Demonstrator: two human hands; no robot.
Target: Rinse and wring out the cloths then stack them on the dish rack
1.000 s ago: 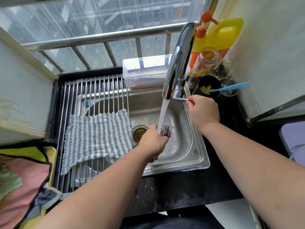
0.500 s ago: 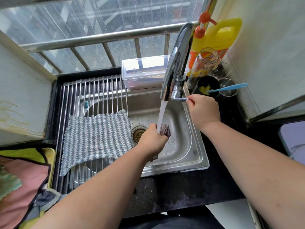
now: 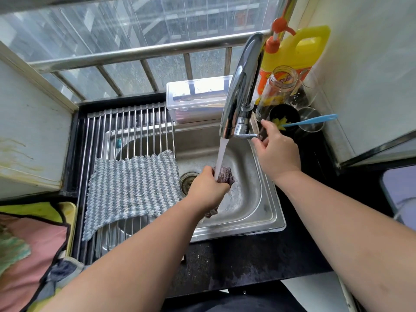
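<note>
Sink (image 3: 269, 218), dark cloth (image 3: 225, 174) mostly under L hand (image 3: 207, 190)

Left hand (image 3: 208, 190) fisted, right hand (image 3: 278, 152) loosely spread.

Loosened at the right hand (image 3: 276, 152): no longer fisted round the tap lever (image 3: 246, 136) as a second ago, now spread, with one finger lifted above the lever's tip and the thumb just under it (contact there too fine to tell). Raised a touch at the left hand (image 3: 207, 188), with slightly more of the dark cloth (image 3: 225, 174) showing past the knuckles under the water (image 3: 221, 154).
</note>
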